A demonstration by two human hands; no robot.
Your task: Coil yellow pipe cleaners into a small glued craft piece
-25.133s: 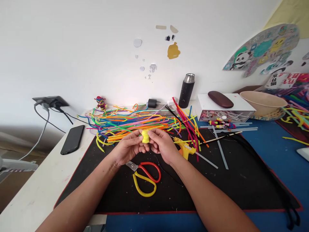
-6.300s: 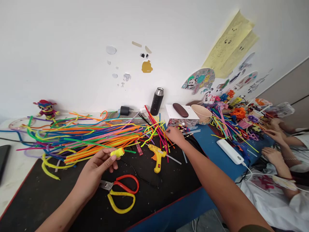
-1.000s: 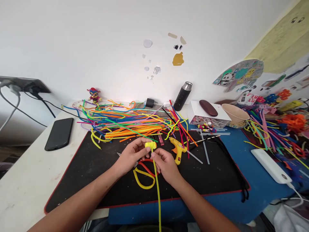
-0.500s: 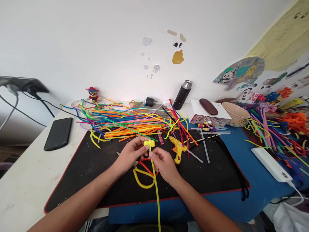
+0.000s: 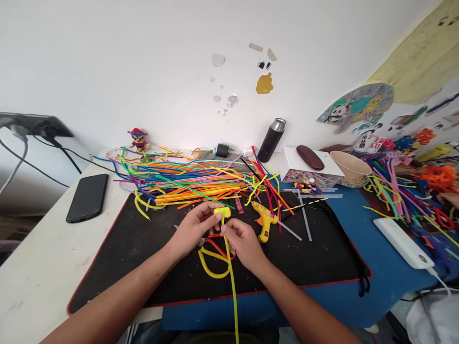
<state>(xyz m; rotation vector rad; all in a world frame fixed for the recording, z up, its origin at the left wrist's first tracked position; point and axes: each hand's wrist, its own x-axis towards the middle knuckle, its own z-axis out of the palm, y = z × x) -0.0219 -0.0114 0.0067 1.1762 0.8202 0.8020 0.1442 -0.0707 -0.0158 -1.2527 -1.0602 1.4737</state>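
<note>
Between thumb and fingers, my left hand grips a small yellow coil of wound pipe cleaner with a bit of orange at its right end. From the coil a long yellow pipe cleaner runs down past the mat's front edge. My right hand pinches this strand just below the coil. Under both hands lie scissors with one yellow and one red handle, their blades partly hidden by my left hand. To the right of my right hand rests a yellow glue gun with a clear glue stick in it.
Many coloured pipe cleaners are heaped behind the black mat. A phone lies at left. At the back stand a black flask, a white box and a beige basket. A white power bank is at right.
The yellow coil has turned slightly in my left hand. Both hands keep nearly the same place. At the far right edge, part of another person's hand has come into view.
</note>
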